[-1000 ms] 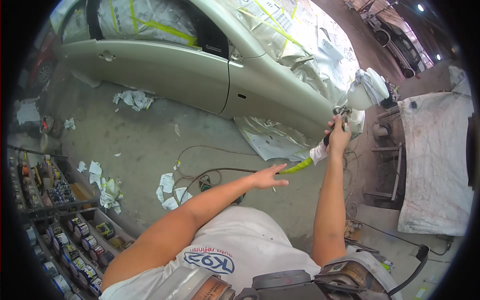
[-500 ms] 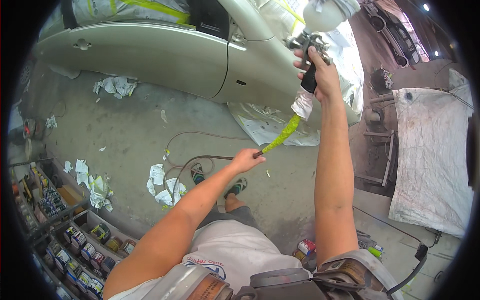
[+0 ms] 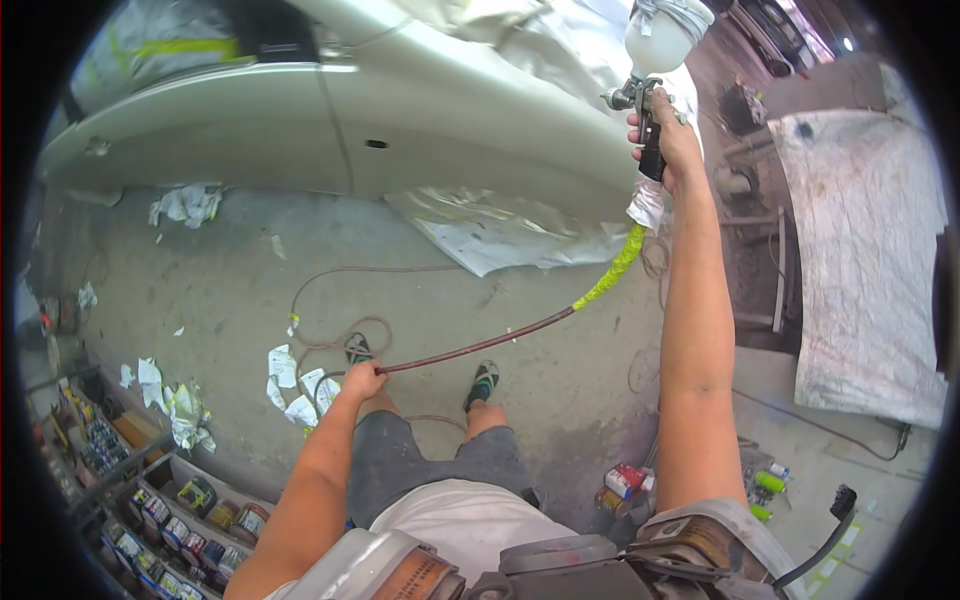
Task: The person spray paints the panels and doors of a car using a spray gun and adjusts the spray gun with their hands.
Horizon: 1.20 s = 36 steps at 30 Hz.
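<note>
A person's right hand (image 3: 668,140) is raised and clenched around the grip of a spray gun (image 3: 650,70), its white cup uppermost, held close to the pale side panel of a car (image 3: 330,125) masked with sheeting (image 3: 500,235). The left hand (image 3: 362,380), lower and nearer the body, grasps the gun's dark air hose (image 3: 480,345), which runs up to a yellow-green sleeve below the gun. Paper scraps (image 3: 290,385) litter the concrete floor (image 3: 200,290); paint cans (image 3: 200,500) fill shelves at lower left.
</note>
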{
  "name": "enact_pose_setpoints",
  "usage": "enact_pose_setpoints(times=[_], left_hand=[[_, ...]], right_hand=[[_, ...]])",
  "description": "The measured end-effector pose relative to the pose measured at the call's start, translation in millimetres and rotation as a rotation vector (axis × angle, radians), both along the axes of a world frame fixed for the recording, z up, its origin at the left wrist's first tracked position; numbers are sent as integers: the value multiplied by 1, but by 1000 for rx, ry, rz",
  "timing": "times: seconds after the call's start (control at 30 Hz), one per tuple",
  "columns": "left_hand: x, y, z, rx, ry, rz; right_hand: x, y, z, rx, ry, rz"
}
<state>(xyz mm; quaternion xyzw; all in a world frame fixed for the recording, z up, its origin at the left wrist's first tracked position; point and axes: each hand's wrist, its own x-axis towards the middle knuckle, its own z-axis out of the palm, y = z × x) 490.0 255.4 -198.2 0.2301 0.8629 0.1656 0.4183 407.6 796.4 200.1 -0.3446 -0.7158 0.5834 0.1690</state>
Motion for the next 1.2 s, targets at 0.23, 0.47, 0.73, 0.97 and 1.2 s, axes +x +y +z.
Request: enact_pose_setpoints(times=[0.23,0.47,0.73,0.97,1.2], left_hand=[[80,103,12,-6,-110,97],[134,164,19,-5,-99,71],[136,186,9,-137,-141,-66],[50,339,155,980,-340,279],[-87,304,236,1281,-921,635]], right_hand=[[134,133,-39,-5,-39,-179],[227,235,-82,-25,30,-302],[249,241,-132,59,1,-515],[131,56,-101,-150,159,-191],[-16,-122,-67,-91,236,69]])
